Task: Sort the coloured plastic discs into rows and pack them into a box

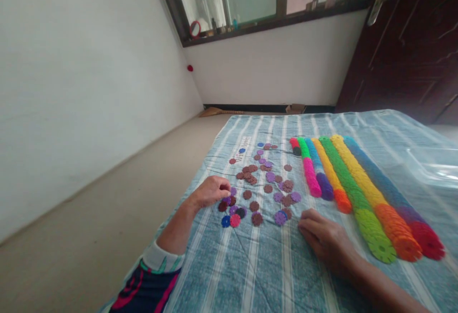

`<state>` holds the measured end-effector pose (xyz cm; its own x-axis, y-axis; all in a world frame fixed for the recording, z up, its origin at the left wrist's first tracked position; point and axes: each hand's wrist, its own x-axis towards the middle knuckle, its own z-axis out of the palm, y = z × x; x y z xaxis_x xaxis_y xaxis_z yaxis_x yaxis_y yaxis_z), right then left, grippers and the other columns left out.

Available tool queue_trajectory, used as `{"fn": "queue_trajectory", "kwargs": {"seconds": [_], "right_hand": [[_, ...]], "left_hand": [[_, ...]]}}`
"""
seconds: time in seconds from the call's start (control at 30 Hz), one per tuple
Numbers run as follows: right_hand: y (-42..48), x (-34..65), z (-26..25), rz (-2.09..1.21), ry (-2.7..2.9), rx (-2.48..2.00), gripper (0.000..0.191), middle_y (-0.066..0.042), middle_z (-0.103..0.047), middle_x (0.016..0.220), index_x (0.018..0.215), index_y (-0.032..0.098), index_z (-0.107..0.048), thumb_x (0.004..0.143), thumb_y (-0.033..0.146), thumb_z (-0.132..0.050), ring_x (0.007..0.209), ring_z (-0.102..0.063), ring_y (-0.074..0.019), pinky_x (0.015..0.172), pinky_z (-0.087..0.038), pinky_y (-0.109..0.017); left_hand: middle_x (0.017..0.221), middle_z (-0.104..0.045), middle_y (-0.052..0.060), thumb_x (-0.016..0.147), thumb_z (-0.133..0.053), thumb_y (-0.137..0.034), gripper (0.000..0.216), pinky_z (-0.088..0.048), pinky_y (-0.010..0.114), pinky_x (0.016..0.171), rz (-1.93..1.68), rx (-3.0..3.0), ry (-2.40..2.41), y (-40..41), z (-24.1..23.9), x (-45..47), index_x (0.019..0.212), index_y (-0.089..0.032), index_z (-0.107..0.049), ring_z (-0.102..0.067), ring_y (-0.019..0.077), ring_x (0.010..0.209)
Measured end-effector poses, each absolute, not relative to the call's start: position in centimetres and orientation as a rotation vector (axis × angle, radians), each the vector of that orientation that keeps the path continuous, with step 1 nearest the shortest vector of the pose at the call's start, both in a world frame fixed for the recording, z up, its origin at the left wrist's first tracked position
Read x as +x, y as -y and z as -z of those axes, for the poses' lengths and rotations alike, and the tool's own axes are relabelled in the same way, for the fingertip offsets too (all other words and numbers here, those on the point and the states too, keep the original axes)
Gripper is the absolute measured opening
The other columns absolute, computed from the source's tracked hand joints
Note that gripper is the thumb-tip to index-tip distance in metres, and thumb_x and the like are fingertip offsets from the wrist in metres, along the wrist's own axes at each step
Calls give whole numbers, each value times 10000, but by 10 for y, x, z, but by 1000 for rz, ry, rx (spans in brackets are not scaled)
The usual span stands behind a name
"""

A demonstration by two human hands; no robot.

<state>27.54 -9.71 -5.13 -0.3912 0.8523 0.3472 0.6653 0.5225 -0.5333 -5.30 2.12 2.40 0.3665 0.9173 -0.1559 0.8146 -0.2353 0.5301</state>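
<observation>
Mid-frame, our left grip (214,191) has its fingertips close together, just beside a purple, notched, round plastic disc (234,191); we cannot tell whether it pinches anything. Our right grip (322,234), lower right, is curled, its hold hidden. Seven multicoloured rows of discs (346,179) lie right of centre.

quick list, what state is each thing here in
left hand, fingers bent at a purple disc, grip unclear
right hand, fingers curled, grip unclear
loose discs, scattered, some overlapping
disc rows, lined up side by side
striped cloth, spread out, creased
clear container, contents unclear
broom, lying down
round mirror, upright
door, open or shut unclear
</observation>
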Motion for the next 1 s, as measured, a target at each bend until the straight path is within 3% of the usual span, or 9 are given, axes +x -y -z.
{"fn": "queue_trajectory", "kwargs": {"seconds": [0.13,0.27,0.6,1.0], "right_hand": [[97,276,50,-406,2178,-1214,276,-59,-610,854,774,196,-606,951,190,-394,691,-600,-142,650,-483,-262],[98,277,50,-404,2173,-1207,269,-57,-617,857,787,201,-612,951,203,-399,693,-606,-142,648,-490,-261],[98,279,53,-412,2186,-1246,289,-52,-613,874,789,205,-619,967,247,-395,695,-608,-135,648,-484,-261],[99,281,54,-401,2197,-1241,283,-65,-619,899,819,208,-623,971,253,-389,713,-615,-146,659,-498,-271]], "left_hand": [[701,-618,-5,645,-557,-186,135,-405,205,568,-129,2030,-1366,-10,-26,-45,708,-156,-672,-555,113,595],[706,-600,-10,598,-598,-129,104,-406,197,643,-76,2222,-1280,-8,-25,-39,654,-179,-670,-548,128,703],[608,-574,-31,636,-597,-167,141,-378,200,546,-196,2103,-1486,-16,-12,-56,755,-159,-672,-523,103,555],[718,-560,-5,648,-632,-177,82,-365,207,595,-98,2363,-1442,-9,-16,-46,688,-197,-701,-502,108,636]]}}
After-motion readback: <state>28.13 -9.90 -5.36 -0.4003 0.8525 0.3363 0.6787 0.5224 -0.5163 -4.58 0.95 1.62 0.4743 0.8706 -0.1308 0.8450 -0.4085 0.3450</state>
